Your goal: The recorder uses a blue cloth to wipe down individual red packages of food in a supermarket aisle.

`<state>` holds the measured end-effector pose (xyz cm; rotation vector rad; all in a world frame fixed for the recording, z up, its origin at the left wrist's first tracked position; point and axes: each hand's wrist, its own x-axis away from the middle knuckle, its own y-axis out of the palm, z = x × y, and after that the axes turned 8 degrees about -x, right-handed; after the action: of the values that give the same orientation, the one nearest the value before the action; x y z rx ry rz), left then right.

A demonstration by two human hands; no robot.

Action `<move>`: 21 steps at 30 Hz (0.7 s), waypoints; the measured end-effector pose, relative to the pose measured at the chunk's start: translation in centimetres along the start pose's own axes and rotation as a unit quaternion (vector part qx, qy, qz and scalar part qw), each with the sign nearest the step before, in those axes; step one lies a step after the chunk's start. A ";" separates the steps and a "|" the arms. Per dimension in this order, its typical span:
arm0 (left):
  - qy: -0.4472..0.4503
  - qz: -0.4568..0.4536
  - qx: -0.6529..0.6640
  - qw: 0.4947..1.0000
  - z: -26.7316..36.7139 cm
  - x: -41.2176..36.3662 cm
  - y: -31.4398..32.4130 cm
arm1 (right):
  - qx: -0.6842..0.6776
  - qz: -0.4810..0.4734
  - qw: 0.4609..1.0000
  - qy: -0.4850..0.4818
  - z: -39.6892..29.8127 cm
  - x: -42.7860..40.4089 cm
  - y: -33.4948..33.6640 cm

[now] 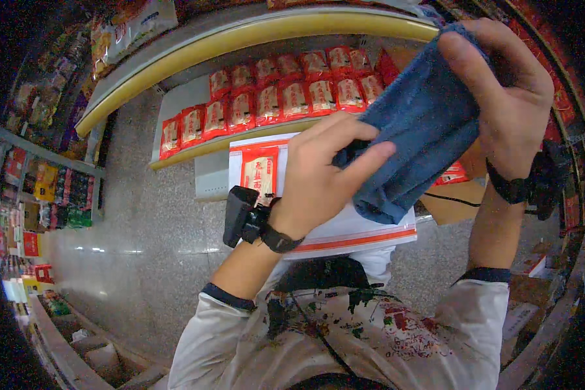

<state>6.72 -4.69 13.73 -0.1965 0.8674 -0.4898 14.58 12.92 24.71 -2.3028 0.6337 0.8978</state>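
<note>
A blue cloth (pixel 419 117) is stretched between my two hands in front of the lower shelf. My left hand (pixel 326 170) grips its left edge between thumb and fingers. Higher up, at the top right, my right hand (pixel 512 83) pinches the cloth's upper end. Beneath the cloth lies a white sheet with red-orange stripes (pixel 356 239), partly hidden by my left hand. One red-and-white food packet (pixel 259 173) rests on the sheet, left of my left hand. Each wrist wears a black strap with a device.
Rows of similar red packets (pixel 241 109) stand on a shelf with a yellow edge (pixel 185 157). Another yellow-edged shelf (pixel 273 28) curves above. An open cardboard box (pixel 456 200) is at the right. Stocked racks (pixel 53 185) line the left, beyond the speckled floor (pixel 141 234).
</note>
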 end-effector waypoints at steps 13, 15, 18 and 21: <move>0.036 -0.056 -0.100 0.993 0.7 -2.3 -4.6 | -0.008 0.105 0.994 -0.023 0.8 -1.2 2.2; 0.057 -0.105 -0.111 0.987 0.6 -2.1 -4.9 | -0.042 0.084 0.995 -0.035 2.4 -1.6 1.6; 0.084 -0.159 -0.129 0.975 0.6 -1.6 -5.3 | -0.140 -0.008 0.984 -0.108 11.5 -3.1 -0.5; 0.053 -0.170 -0.168 0.970 0.4 -1.8 -5.7 | -0.189 0.014 0.975 -0.112 12.3 -2.2 -0.9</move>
<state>4.13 -8.81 17.26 -0.6413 1.0243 -0.6743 8.26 22.19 19.22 -2.4700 0.4248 1.3683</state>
